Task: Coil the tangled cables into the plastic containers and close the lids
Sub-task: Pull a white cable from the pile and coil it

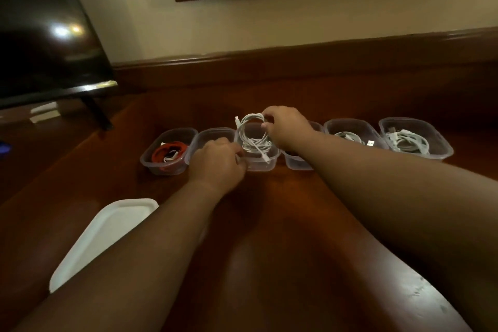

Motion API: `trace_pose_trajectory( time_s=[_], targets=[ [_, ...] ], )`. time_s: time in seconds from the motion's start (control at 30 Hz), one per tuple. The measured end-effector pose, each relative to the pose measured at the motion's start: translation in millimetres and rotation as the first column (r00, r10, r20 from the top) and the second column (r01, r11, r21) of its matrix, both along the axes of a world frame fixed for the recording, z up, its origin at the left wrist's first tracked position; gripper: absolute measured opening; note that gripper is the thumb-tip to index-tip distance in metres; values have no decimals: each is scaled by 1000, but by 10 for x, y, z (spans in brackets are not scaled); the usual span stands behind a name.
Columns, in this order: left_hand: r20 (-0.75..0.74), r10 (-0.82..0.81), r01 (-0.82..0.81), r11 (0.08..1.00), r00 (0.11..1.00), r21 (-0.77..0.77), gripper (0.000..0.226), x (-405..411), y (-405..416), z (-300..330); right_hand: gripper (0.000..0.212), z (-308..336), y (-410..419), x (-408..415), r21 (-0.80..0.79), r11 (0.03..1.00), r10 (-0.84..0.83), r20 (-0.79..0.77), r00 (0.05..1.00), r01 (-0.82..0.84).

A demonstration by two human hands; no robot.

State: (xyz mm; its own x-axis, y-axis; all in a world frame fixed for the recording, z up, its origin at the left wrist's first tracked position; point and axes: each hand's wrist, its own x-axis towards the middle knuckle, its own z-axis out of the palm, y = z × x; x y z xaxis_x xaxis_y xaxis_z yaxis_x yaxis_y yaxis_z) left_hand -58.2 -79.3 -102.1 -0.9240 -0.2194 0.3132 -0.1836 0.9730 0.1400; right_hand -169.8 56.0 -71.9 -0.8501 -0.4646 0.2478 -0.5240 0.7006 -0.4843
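A row of several clear plastic containers stands on the wooden table. The middle container (pixel 258 163) has a coiled white cable (pixel 252 129) standing upright in it, half above the rim. My right hand (pixel 285 127) pinches the top right of that coil. My left hand (pixel 218 163) grips the near left corner of the same container. The leftmost container (pixel 168 152) holds a red and white cable (pixel 168 152). A container (pixel 213 135) behind my left hand is mostly hidden. Two containers on the right (pixel 350 132) (pixel 415 140) hold white cables.
A white lid (pixel 107 234) lies on the table at the near left, partly under my left forearm. A dark television (pixel 45 35) on a stand is at the far left. A wooden ledge and wall run behind the containers.
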Motion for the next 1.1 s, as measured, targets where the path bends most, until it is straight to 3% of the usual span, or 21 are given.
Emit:
trace_pose_trajectory(
  time_s=[0.1, 0.4, 0.7, 0.87, 1.03, 1.1],
  targets=[
    [15, -6, 7, 998, 1000, -70, 35, -27, -2, 1, 22, -50, -146, -79, 135, 990, 35, -2, 999, -34],
    [42, -14, 15, 999, 999, -39, 28, -74, -26, -5, 23, -137, -167, -221, 404, 914, 8, 30, 1000, -20],
    [31, -17, 18, 999, 999, -34, 26, -91, -27, -23, 18, -236, -96, -194, 474, 880, 27, -46, 999, -2],
    [37, -36, 36, 999, 999, 7, 30, -62, -51, -28, 17, -156, -31, -53, 421, 906, 45, -17, 999, -33],
    [20, -31, 30, 998, 999, 46, 33, 42, -118, -19, 28, -163, 88, 151, 281, 953, 129, -40, 991, -113],
    [24, -15, 15, 1000, 1000, -2, 31, 83, -143, -16, 35, -198, 124, 241, 341, 926, 196, -77, 977, -159]
  ],
)
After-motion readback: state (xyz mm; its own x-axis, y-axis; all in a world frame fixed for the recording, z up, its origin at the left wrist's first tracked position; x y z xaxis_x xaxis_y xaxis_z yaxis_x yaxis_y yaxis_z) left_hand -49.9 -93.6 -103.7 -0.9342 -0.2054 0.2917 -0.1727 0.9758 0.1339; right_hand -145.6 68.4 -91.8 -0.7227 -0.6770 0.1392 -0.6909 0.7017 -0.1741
